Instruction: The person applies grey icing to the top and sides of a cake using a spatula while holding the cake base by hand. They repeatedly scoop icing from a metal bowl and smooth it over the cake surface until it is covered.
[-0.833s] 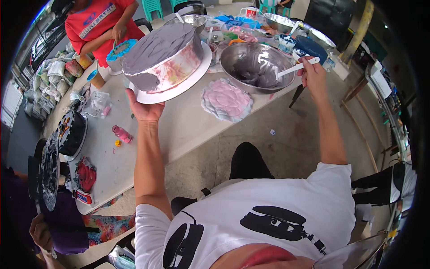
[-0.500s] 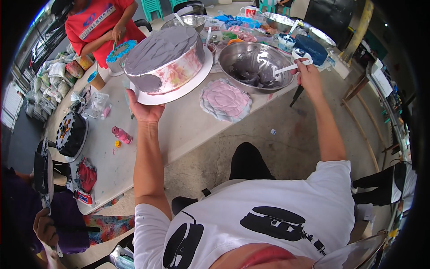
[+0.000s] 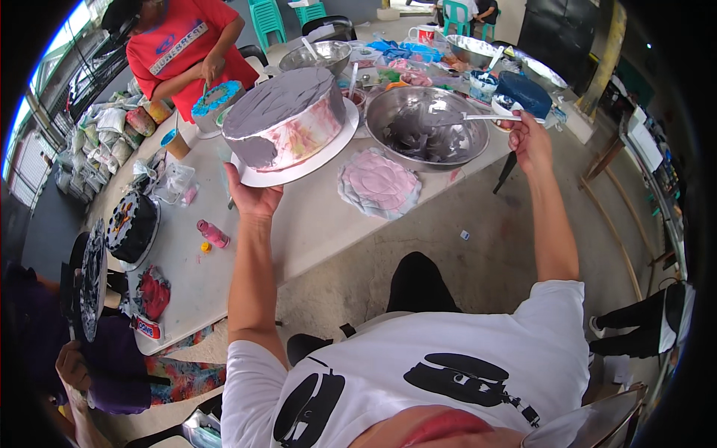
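A tall round cake (image 3: 299, 138) is raised over the table on a white cake board (image 3: 336, 149). Grey frosting covers its top and part of its side; the rest of the side is white streaked with pink and yellow. My left hand (image 3: 254, 198) grips the board's near left edge, thumb showing and fingers partly hidden beneath it. With its handle pinched in my right hand (image 3: 532, 142), a spatula (image 3: 489, 116) lies almost level over the rim of a metal bowl (image 3: 476, 140). Grey frosting coats the bowl's inside and the spatula's blade end.
A pink and grey cloth (image 3: 379, 183) lies by the bowl. Leftward are a pink bottle (image 3: 213, 234), a black cake (image 3: 133, 228) and a cup (image 3: 175, 144). A person in red (image 3: 187, 45) works at a blue-topped cake (image 3: 218, 99); another person's hand (image 3: 73, 366) is at lower left.
The spatula has come up from the bowl's frosting and swung from slanting to nearly level. My left hand still holds the board and cake; the whole view has shifted slightly.
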A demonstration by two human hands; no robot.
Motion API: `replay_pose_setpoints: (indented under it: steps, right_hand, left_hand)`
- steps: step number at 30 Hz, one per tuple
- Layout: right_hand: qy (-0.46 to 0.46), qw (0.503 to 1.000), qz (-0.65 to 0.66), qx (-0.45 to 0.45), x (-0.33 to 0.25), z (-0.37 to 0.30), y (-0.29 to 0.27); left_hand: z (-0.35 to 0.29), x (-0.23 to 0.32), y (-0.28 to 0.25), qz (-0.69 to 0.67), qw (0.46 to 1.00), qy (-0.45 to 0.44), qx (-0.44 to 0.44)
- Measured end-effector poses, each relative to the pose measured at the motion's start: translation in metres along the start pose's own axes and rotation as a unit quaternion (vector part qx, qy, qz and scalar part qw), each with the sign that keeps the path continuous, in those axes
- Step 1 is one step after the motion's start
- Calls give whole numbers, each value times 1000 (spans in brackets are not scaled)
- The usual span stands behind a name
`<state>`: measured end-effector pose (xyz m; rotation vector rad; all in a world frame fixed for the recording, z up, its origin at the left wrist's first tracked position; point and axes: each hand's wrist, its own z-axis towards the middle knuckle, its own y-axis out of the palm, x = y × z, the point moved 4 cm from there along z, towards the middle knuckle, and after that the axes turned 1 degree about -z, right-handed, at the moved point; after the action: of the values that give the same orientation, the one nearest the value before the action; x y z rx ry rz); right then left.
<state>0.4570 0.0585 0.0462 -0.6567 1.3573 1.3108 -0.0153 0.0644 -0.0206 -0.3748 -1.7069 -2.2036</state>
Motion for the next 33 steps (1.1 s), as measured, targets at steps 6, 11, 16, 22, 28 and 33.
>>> replay_pose_setpoints:
  steps: [6,11,16,22,28,33]
  right_hand:
    - [-69,995,75,-9,-19,-14,4]
    - [-130,985,80,-76,-47,-30,56]
    - [-165,971,50,-165,-58,-55,126]
    - [-209,949,-85,-221,-57,-74,183]
    - [-218,941,-113,-234,-61,-74,202]
    - [-239,924,-176,-241,-64,-78,215]
  left_hand:
    - [0,-8,4,-32,999,-19,19]
    - [1,-5,-1,-35,999,-24,-3]
    - [2,-4,-2,-33,999,-17,12]
    - [1,0,-1,-52,998,-16,8]
    - [0,-1,1,-66,998,-15,6]
    - [-1,1,3,-62,998,-11,-3]
